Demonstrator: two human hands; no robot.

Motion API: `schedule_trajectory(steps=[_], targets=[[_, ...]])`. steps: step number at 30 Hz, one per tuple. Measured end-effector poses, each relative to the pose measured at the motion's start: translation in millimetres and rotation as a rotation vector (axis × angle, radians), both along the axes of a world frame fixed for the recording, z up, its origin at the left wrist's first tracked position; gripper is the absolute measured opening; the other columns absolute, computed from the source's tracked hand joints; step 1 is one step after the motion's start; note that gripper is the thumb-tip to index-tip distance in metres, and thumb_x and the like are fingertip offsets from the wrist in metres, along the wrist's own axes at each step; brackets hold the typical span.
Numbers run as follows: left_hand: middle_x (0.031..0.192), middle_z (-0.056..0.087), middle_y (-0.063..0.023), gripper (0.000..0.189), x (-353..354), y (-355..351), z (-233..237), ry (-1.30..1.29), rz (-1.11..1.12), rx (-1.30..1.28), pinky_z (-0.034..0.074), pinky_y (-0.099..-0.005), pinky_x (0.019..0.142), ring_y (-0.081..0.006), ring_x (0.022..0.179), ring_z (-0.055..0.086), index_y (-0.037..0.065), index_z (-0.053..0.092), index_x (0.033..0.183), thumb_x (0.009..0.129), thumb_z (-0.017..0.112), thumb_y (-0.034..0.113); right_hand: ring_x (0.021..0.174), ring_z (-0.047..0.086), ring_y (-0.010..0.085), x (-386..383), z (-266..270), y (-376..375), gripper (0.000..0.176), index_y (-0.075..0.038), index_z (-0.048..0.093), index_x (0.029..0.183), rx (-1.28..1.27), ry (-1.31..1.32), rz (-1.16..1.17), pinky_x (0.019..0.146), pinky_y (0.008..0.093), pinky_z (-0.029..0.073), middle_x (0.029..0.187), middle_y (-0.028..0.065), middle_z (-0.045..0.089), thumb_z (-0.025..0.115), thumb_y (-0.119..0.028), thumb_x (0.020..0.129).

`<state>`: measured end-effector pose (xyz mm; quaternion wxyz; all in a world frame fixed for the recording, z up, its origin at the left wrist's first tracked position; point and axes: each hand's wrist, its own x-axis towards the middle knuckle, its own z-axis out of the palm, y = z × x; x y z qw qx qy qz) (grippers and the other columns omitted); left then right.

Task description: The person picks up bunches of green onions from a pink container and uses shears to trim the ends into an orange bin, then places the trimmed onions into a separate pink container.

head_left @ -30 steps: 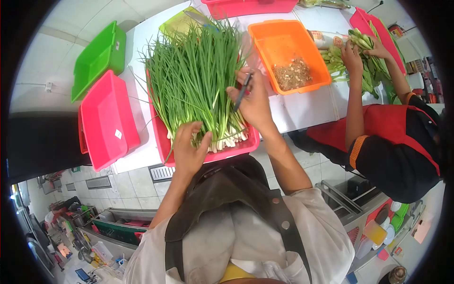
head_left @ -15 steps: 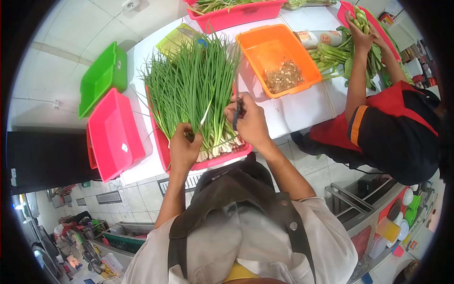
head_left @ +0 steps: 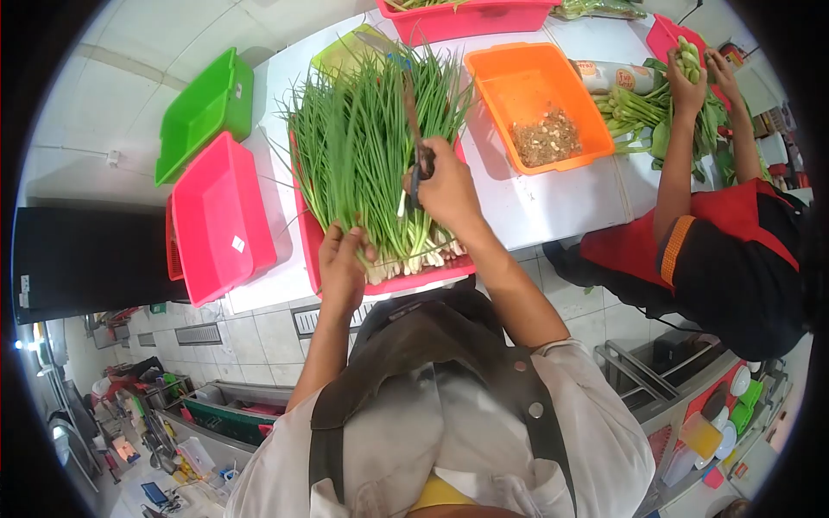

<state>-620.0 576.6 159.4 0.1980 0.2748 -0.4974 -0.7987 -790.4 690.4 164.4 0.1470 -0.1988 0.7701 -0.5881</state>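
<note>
Green onions [head_left: 371, 147] fill a pink tray [head_left: 307, 250] on the white table, with their white root ends toward me. My right hand [head_left: 445, 186] is wrapped round the handle of a knife or scissors [head_left: 413, 116], whose dark blade points away over the leaves. At the left front of the bunch, my left hand [head_left: 344, 263] has its fingers curled round some green onion stalks. The exact number of stalks in it is hidden.
An orange tub [head_left: 484, 82] with brown scraps stands right of the onions. Green [head_left: 203, 112] and pink [head_left: 220, 216] tubs lie at the left. A co-worker [head_left: 682, 250] at the right holds leafy vegetables. Another pink tray [head_left: 475, 19] stands at the back.
My right hand has turned, so the blade now shows pointing away over the leaves. The whole view has shifted a little, with the trays appearing further right and higher.
</note>
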Motion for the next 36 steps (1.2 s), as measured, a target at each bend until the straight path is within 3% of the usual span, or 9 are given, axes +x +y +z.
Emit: schedule_trajectory(steps=[3,6,10,14,18,23,27,30,36], targets=[[0.065,0.043,0.0054,0.018,8,-23,6,0.068,-0.015,0.143,0.026,-0.0225,0.047,-0.0047,0.050,0.036,0.006,0.061,0.112,0.094,0.061,0.008,0.075,0.061,0.0116,1,1,9,0.039,-0.001,0.052,0.108,-0.272,-0.203,-0.013,0.065,0.0250,0.050,0.083,0.0034,0.063,0.075,-0.001,0.076],[0.065,0.044,0.0063,0.017,5,-37,13,0.156,-0.147,0.152,0.027,-0.0221,0.046,-0.0042,0.048,0.034,0.006,0.063,0.110,0.093,0.064,0.010,0.073,0.061,0.0097,8,19,26,0.033,-0.004,0.053,0.105,-0.427,-0.268,0.036,0.066,0.0250,0.049,0.080,0.0029,0.063,0.072,-0.001,0.078],[0.060,0.041,0.0084,0.024,-20,-37,45,0.018,-0.309,0.051,0.024,-0.0218,0.045,-0.0033,0.046,0.031,0.005,0.063,0.111,0.090,0.070,0.013,0.072,0.057,0.0063,14,61,24,0.040,-0.002,0.053,0.112,-0.299,-0.152,0.229,0.064,0.0215,0.047,0.083,-0.0015,0.059,0.077,-0.002,0.079],[0.072,0.051,0.0061,0.027,-30,-34,48,0.163,-0.436,-0.026,0.029,-0.0195,0.046,-0.0023,0.051,0.039,0.005,0.061,0.107,0.086,0.076,0.014,0.075,0.059,0.0072,23,111,-8,0.041,-0.002,0.053,0.116,-0.018,-0.090,0.389,0.064,0.0233,0.048,0.083,0.0006,0.062,0.075,-0.003,0.082],[0.077,0.057,0.0044,0.020,-33,-53,36,0.284,-0.349,0.236,0.032,-0.0197,0.046,-0.0042,0.052,0.042,0.008,0.061,0.101,0.089,0.075,0.016,0.080,0.063,0.0092,29,112,-26,0.040,-0.002,0.052,0.120,-0.257,-0.093,0.329,0.069,0.0234,0.051,0.084,0.0041,0.065,0.072,-0.002,0.085],[0.104,0.057,-0.0051,0.038,-39,-68,26,0.484,-0.251,0.621,0.043,-0.0221,0.058,-0.0083,0.077,0.054,0.014,0.052,0.120,0.099,0.053,0.045,0.079,0.065,0.0115,48,65,-34,0.045,0.000,0.050,0.116,-0.437,-0.052,0.152,0.071,0.0268,0.052,0.091,0.0084,0.069,0.077,-0.005,0.081],[0.102,0.056,-0.0029,0.044,-44,-41,47,0.384,-0.181,0.528,0.052,-0.0343,0.091,-0.0159,0.100,0.060,0.016,0.046,0.133,0.102,0.045,0.048,0.081,0.067,0.0157,68,53,-47,0.044,0.000,0.050,0.116,-0.386,0.085,0.123,0.077,0.0304,0.053,0.094,0.0101,0.071,0.077,-0.005,0.081],[0.106,0.057,-0.0027,0.046,-55,-39,36,0.456,-0.293,0.485,0.052,-0.0342,0.089,-0.0160,0.099,0.060,0.019,0.042,0.139,0.103,0.044,0.047,0.080,0.067,0.0159,67,62,-42,0.042,-0.002,0.053,0.115,-0.213,0.127,0.063,0.076,0.0312,0.053,0.094,0.0110,0.071,0.076,-0.005,0.079],[0.098,0.065,-0.0048,0.025,-84,-27,60,0.263,-0.303,0.007,0.051,-0.0276,0.076,-0.0139,0.090,0.061,-0.001,0.064,0.111,0.093,0.070,0.016,0.081,0.063,0.0110,22,55,-3,0.040,-0.003,0.049,0.113,-0.500,-0.046,0.011,0.071,0.0239,0.051,0.090,0.0059,0.065,0.072,0.002,0.081]])
